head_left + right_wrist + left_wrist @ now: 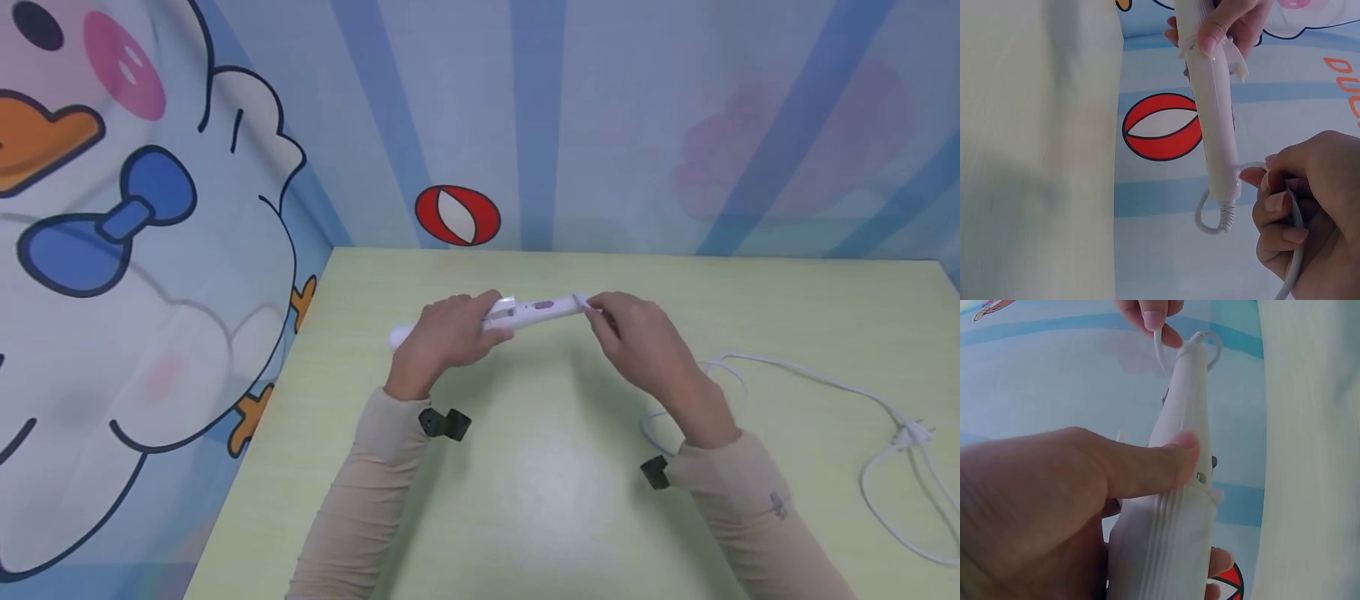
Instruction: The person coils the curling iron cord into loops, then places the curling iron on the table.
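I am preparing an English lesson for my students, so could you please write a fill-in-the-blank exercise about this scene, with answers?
1. The left hand grips a device, while its cord is held by the person's ____.
2. The part of the cord lying on the table is coloured ____.
3. Apart from its dark outline, the printed ball is white and ____.
4. The printed bow tie has a dark outline and a ____ fill.

Missing words: right hand; white; red; blue.
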A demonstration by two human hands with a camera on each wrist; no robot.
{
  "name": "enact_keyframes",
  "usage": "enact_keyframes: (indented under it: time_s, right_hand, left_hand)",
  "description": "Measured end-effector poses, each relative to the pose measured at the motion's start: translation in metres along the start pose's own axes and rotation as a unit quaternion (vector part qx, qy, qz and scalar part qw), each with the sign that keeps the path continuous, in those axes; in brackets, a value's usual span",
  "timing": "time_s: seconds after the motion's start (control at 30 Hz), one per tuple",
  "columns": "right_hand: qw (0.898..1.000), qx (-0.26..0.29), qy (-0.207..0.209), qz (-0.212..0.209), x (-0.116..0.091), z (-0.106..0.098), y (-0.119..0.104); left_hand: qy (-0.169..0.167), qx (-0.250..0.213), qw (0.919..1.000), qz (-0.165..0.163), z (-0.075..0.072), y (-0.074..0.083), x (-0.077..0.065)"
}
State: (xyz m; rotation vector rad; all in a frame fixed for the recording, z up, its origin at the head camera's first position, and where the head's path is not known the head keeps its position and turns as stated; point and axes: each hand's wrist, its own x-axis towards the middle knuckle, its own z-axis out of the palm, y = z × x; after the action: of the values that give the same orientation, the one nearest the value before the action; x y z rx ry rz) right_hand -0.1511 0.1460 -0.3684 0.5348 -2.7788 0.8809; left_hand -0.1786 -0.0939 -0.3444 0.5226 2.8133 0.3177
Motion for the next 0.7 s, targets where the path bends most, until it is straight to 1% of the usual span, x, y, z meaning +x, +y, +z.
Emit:
enact_keyframes:
  time_s: [0.27, 0.37, 0.53, 0.6, 0.7]
  right_hand:
    - [0.999, 0.016, 0.035, -0.028, -0.005, 0.011, -0.002]
    - [0.999, 0.030, 0.036, -0.028, -0.006, 0.014, -0.001]
    - [0.998, 0.066, 0.016, -0.008, -0.007, 0.018, 0.007]
    - [0.997, 0.079, 0.009, -0.006, -0.008, 0.019, 0.010]
    - [0.995, 0.099, 0.004, -0.013, -0.008, 0.020, 0.015]
  left_hand:
    - [0.027, -0.013, 0.9995, -0.011, 0.000, 0.004, -0.001]
    - [0.040, -0.018, 0.9990, -0.011, 0.000, 0.004, -0.002]
    - [0.052, -0.038, 0.9979, 0.010, -0.003, 0.002, -0.002]
    - [0.049, -0.053, 0.9972, 0.021, -0.005, 0.000, -0.002]
    - [0.036, -0.075, 0.9960, 0.031, -0.009, -0.002, -0.002]
